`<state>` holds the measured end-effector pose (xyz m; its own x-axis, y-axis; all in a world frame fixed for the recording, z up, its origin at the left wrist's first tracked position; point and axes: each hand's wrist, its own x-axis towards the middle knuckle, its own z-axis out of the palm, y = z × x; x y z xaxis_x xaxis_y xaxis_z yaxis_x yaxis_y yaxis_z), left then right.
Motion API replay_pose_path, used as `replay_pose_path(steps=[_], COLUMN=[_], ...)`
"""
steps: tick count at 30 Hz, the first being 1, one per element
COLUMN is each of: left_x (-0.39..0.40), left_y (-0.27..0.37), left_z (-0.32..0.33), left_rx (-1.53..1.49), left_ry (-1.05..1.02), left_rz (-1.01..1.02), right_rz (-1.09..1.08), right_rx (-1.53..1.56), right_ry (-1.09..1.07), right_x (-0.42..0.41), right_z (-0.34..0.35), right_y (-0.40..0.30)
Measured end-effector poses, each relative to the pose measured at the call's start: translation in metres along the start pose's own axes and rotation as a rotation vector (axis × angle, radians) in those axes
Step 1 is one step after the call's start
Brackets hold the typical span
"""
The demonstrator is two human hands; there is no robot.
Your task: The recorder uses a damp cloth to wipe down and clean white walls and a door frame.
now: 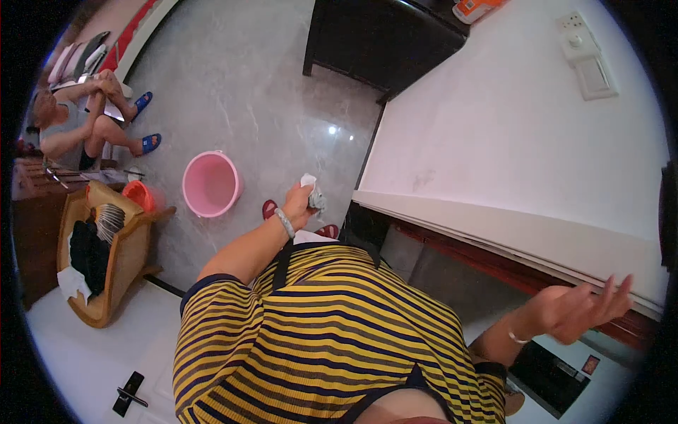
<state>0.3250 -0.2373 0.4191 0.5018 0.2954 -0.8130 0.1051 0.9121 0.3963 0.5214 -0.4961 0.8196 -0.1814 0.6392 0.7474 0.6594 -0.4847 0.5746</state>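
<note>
My left hand (300, 201), with a pale bangle at its wrist, is closed around a crumpled white and grey cloth (317, 201) above the floor in front of my body. To the right, my right hand (588, 310) is raised beside the door frame, its fingers apart and slightly blurred, and nothing shows in it. Whether it touches the frame cannot be told. A pink plastic bucket (211, 184) stands on the grey floor, left of the hand with the cloth. My red slippers (270, 209) show below that hand.
A wooden chair (123, 270) holds dark clothing; a red bucket (140, 196) is behind it. A seated person (69, 127) in blue slippers is at upper left. A black cabinet (386, 45) stands ahead. Along the right runs a white wall (492, 122) with a switch (596, 77).
</note>
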Motion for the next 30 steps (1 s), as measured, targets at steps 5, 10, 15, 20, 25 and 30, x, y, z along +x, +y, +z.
replay_pose_path(steps=[5, 10, 15, 20, 25, 30], left_x=[-0.039, -0.072, -0.069, -0.073, -0.065, -0.057], left_y=[0.039, 0.084, 0.113, 0.145, 0.178, 0.188], left_z=[0.028, 0.051, 0.020, -0.016, -0.025, 0.000], left_rx=[-0.107, -0.144, -0.355, -0.288, -0.357, -0.295], left_ry=[-0.347, -0.485, -0.569, -0.459, -0.626, -0.699], left_rz=[0.035, 0.169, 0.136, 0.143, 0.012, 0.004], right_rz=[0.390, 0.747, 0.789, 1.102, 0.720, 0.668], right_rx=[1.197, 1.605, 1.706, 1.951, 1.597, 1.334], right_ry=[-0.801, -1.190, -1.175, -1.406, -1.261, -1.183], right_x=[0.016, -0.013, -0.004, 0.010, 0.035, 0.042], right_z=[0.065, 0.138, 0.167, 0.198, 0.208, 0.242], right_y=[-0.156, -0.255, -0.313, -0.357, -0.377, -0.360])
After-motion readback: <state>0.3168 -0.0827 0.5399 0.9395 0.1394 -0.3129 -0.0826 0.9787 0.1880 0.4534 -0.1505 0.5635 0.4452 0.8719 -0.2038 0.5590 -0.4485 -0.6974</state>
